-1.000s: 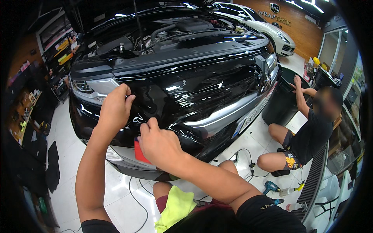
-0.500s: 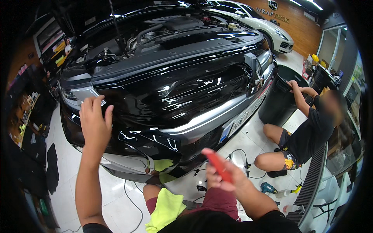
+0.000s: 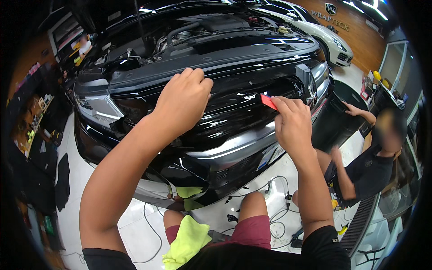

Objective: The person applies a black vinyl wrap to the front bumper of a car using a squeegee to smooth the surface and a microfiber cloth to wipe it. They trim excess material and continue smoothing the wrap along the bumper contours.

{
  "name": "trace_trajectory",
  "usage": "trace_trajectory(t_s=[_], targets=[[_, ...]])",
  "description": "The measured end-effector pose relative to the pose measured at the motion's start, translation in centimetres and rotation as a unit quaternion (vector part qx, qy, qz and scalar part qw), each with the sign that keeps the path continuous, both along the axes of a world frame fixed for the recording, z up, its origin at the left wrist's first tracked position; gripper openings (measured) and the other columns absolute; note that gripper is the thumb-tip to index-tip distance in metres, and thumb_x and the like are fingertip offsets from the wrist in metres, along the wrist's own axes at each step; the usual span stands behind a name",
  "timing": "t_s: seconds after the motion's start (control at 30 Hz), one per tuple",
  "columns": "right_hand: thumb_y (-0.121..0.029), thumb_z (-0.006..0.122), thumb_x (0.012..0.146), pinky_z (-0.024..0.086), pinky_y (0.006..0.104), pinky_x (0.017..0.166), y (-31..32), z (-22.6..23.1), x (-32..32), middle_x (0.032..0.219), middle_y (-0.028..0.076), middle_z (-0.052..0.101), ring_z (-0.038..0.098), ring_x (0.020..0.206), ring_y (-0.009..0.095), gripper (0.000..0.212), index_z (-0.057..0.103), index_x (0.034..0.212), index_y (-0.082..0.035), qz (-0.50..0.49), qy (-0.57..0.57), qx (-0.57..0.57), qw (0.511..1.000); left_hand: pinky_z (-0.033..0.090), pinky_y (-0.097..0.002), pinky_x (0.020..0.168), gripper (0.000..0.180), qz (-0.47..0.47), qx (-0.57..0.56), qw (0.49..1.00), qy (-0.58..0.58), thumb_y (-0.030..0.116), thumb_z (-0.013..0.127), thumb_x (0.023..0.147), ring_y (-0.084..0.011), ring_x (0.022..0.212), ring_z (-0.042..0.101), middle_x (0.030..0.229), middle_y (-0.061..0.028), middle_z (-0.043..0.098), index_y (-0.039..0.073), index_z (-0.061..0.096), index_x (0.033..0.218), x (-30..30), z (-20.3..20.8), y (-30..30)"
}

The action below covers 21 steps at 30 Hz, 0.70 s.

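Note:
The front of a black car fills the middle of the view, its glossy black grille area (image 3: 229, 112) bordered below by a silver trim strip (image 3: 240, 145). Over the upper part of the grille is my left hand (image 3: 186, 96), its fingers curled in; whatever they may grip is hidden. Farther right, my right hand (image 3: 293, 120) pinches a flat red squeegee (image 3: 268, 101), its edge against or very close to the glossy black surface. A yellow-green cloth (image 3: 188, 243) lies over my left thigh.
At the right another person (image 3: 371, 157) crouches beside a large black bin (image 3: 335, 119), one hand on its rim. Cables (image 3: 281, 225) trail over the white floor. The engine bay (image 3: 193, 38) lies exposed; a white car (image 3: 310, 24) stands behind. Shelves (image 3: 38, 119) line the left.
My left hand has moved right from the headlight to the upper grille, its fingers curling. My right hand has raised the squeegee from over my lap to the grille. The other person's arm has lowered.

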State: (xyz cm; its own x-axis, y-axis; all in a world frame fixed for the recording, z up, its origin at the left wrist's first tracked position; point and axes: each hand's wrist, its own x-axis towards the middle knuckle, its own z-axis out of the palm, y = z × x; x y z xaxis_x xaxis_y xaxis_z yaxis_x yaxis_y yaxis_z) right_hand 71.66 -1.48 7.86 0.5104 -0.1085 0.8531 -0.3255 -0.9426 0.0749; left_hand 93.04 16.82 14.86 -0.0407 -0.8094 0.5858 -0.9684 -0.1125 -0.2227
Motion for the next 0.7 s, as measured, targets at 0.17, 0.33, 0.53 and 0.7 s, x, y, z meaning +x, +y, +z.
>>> trace_trajectory(t_s=[0.17,0.33,0.53,0.7], targets=[[-0.003,0.064,0.077,0.047,0.0427,0.077,3.7,-0.6,1.9,0.109,0.01,0.07,0.061,0.09,0.029,0.032,0.068,0.109,-0.004,0.036,0.028,0.049,0.998,0.044,-0.0411,0.079,0.023,0.019,-0.023,0.999,-0.023,0.012,0.073,0.082,-0.0303,0.092,0.056,0.096,-0.0115,0.057,0.003,0.066,0.102,-3.0,-2.8,3.0],[-0.006,0.063,0.079,0.046,0.0417,0.084,8.3,0.6,4.7,0.109,0.009,0.071,0.062,0.093,0.028,0.029,0.068,0.108,-0.004,0.154,0.051,0.03,0.986,0.045,-0.0405,0.083,0.036,0.106,0.013,0.993,-0.054,0.015,0.069,0.08,-0.0278,0.096,0.056,0.107,-0.0127,0.057,0.0,0.066,0.113,-6.3,-8.0,6.7],[-0.001,0.062,0.078,0.044,0.0445,0.083,2.2,1.3,1.4,0.106,0.008,0.072,0.062,0.092,0.03,0.033,0.069,0.109,-0.007,0.026,0.042,0.071,0.996,0.047,-0.0387,0.085,0.043,0.085,0.02,0.987,-0.134,0.015,0.06,0.081,-0.0273,0.098,0.059,0.11,-0.0157,0.061,-0.004,0.064,0.119,-5.5,-8.1,8.1],[-0.001,0.063,0.076,0.045,0.043,0.082,5.8,0.6,3.7,0.107,0.009,0.071,0.061,0.092,0.03,0.036,0.069,0.11,-0.004,0.054,0.058,0.032,0.996,0.047,-0.0374,0.084,0.043,0.087,0.038,0.987,-0.127,0.015,0.06,0.08,-0.0266,0.096,0.058,0.107,-0.0146,0.061,-0.004,0.063,0.118,-4.9,-8.5,9.0]])
